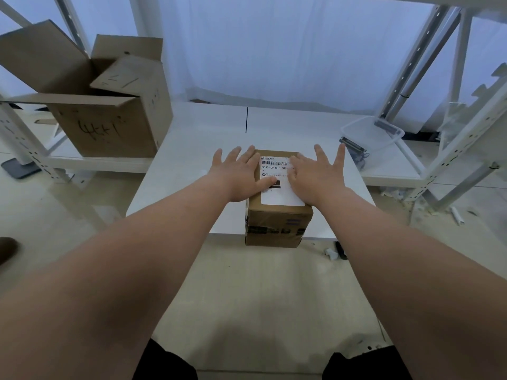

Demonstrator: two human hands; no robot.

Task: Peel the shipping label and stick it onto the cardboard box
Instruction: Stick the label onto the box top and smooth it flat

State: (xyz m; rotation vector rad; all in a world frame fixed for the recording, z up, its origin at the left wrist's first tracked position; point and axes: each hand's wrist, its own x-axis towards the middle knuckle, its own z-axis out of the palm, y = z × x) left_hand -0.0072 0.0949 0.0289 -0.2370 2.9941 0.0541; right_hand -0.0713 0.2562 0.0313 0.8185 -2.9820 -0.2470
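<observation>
A small brown cardboard box [277, 223] stands at the near edge of the white table [192, 149]. A white shipping label [277, 194] with a barcode and printed text lies flat on the box's top face. My left hand [241, 174] rests with spread fingers on the left part of the box top, its thumb on the label. My right hand [319, 174] lies flat with fingers apart over the label's right side. Both palms hide part of the label and the box top. Neither hand holds anything.
A large open cardboard box [109, 124] sits on a low shelf to the left. A clear plastic bin [373, 135] stands at the right on a white shelf. White metal rack posts [411, 67] rise on both sides. Scraps lie on the floor at right.
</observation>
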